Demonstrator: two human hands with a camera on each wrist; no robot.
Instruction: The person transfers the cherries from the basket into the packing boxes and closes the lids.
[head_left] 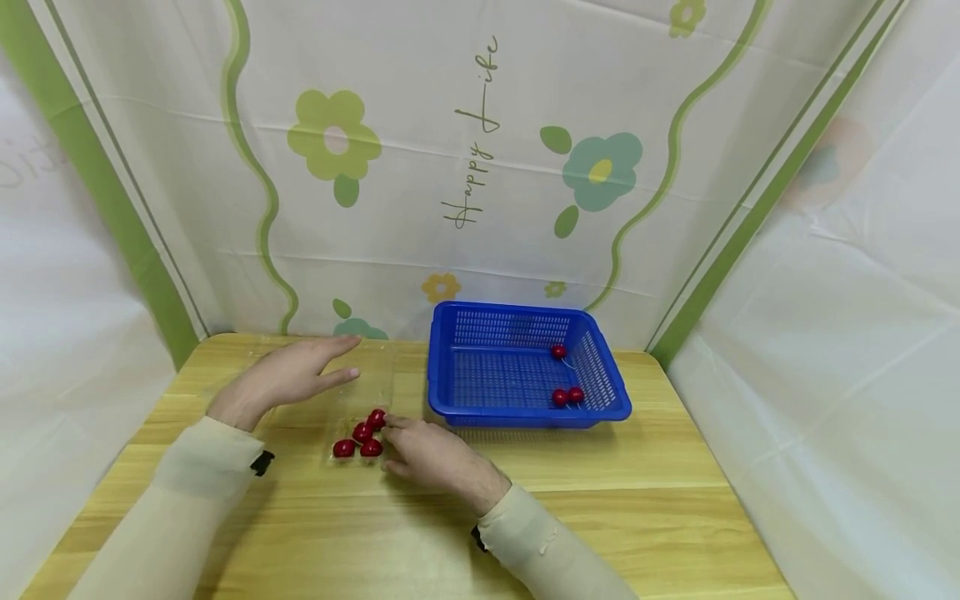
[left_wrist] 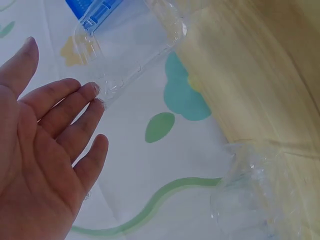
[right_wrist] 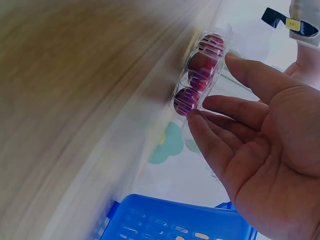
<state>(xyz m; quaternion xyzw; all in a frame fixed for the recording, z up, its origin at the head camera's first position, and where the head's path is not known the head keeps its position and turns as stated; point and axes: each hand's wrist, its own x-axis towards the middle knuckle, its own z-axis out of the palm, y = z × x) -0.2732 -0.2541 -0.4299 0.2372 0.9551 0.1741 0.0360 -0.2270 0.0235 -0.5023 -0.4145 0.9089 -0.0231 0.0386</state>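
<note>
A clear plastic clamshell box stands on the table with its lid (head_left: 377, 379) raised. Several glossy red cherries (head_left: 362, 432) lie in its lower half, also seen from the side as cherries (right_wrist: 199, 77) in the right wrist view. My left hand (head_left: 288, 371) is spread beside the lid; in the left wrist view its straight fingertips are at a corner of the lid (left_wrist: 132, 55), apparently touching it. My right hand (head_left: 431, 454) is at the box's right side, fingers relaxed and slightly bent by its edge, gripping no cherry that I can see.
Right of the box stands a blue plastic basket (head_left: 442, 367) with 3 cherries (head_left: 559, 397) at its right end. Crumpled clear plastic (left_wrist: 252, 195) lies left of my left hand. A patterned white cloth (head_left: 420, 125) hangs behind the wooden table (head_left: 645, 508).
</note>
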